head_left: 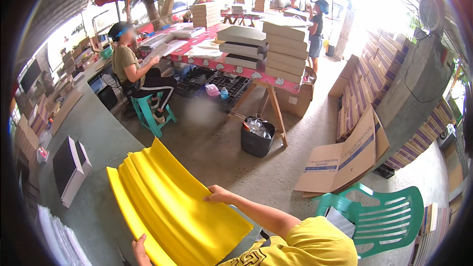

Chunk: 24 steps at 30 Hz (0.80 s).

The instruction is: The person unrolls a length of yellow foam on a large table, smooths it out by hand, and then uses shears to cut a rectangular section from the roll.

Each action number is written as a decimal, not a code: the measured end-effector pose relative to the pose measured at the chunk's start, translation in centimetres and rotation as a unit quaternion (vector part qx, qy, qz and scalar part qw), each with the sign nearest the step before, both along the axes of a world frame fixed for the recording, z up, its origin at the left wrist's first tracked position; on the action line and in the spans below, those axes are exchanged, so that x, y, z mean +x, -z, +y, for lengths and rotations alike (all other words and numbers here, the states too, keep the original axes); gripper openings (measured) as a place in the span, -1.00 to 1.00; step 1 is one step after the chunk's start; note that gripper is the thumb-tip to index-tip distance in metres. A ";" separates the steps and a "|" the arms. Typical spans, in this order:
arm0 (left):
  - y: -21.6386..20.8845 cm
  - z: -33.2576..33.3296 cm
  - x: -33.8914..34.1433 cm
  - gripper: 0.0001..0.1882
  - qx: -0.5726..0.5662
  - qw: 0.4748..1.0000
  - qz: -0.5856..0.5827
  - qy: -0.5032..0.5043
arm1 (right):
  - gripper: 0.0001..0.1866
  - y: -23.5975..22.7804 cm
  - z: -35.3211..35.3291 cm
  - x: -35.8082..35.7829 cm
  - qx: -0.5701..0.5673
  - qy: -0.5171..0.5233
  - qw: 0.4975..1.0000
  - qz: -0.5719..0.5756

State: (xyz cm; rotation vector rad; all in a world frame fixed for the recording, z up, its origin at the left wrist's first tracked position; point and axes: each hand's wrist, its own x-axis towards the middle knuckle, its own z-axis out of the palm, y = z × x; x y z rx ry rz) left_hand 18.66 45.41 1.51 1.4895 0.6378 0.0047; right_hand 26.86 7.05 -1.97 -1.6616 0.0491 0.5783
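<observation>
1. Before us, we have the sheet (172,202) over our counter (106,138).
2. Left of it, we see books (69,170) on that counter, with papers (59,236) nearer us.
3. To our right stands a chair (415,212), a carton (352,155) behind it.
4. Ahead of us, another counter (256,75) bears stacks (284,54); a bin (256,145) stands before it, a stool (144,113) at its left.

The sheet (180,199) is plain bright yellow, the chair (391,196) green, the tablecloth (209,62) pink with white figures.
</observation>
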 end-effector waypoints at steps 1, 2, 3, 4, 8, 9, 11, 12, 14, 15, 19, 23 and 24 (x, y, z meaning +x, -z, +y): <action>0.2 0.2 -0.4 -0.68 -0.012 1.000 -0.003 -0.006 | -0.62 -0.4 0.1 -0.2 -0.010 0.000 1.000 -0.002; 0.2 0.5 -0.5 -0.68 -0.023 1.000 -0.006 -0.003 | -0.62 -0.9 0.1 -0.4 -0.020 -0.001 1.000 -0.004; 0.2 0.6 -0.6 -0.68 -0.042 0.999 -0.008 0.001 | -0.62 -1.3 0.1 -0.5 -0.030 -0.002 1.000 -0.006; 0.1 0.6 -0.7 -0.68 -0.058 0.998 -0.010 0.007 | -0.62 -1.4 0.0 -0.5 -0.034 -0.002 0.999 -0.004; -0.6 0.8 -0.8 -0.68 -0.116 0.992 -0.031 0.038 | -0.62 -0.8 -0.5 -0.4 -0.018 -0.005 1.000 0.002; -0.9 1.2 -0.8 -0.68 -0.124 0.991 -0.039 0.044 | -0.62 -0.6 -0.4 -0.3 -0.004 -0.006 1.000 0.004; -1.0 1.7 -0.5 -0.68 -0.113 0.991 -0.058 0.052 | -0.61 0.2 -0.2 -0.3 0.012 0.007 1.000 -0.011; -1.1 1.9 -0.1 -0.68 -0.087 0.993 -0.068 0.051 | -0.61 0.6 -0.2 -0.2 0.020 0.014 1.000 -0.018; -0.4 2.5 0.1 -0.68 -0.001 0.997 -0.073 0.026 | -0.62 0.8 -0.2 -0.2 0.003 0.006 1.000 -0.026; -0.1 2.6 0.1 -0.67 0.043 0.996 -0.074 0.014 | -0.62 0.9 -0.2 -0.2 -0.006 0.002 1.000 -0.031; -1.6 1.4 0.3 -0.69 0.081 0.995 -0.058 0.013 | -0.62 0.3 -0.3 -0.4 -0.003 0.008 1.000 -0.024; -2.1 2.3 0.3 -0.78 0.113 0.991 -0.071 0.003 | -0.64 -0.6 0.0 -0.5 0.000 0.003 1.000 -0.027; -2.3 2.8 0.3 -0.81 0.120 0.990 -0.076 0.005 | -0.64 -0.8 0.1 -0.5 -0.001 0.000 1.000 -0.028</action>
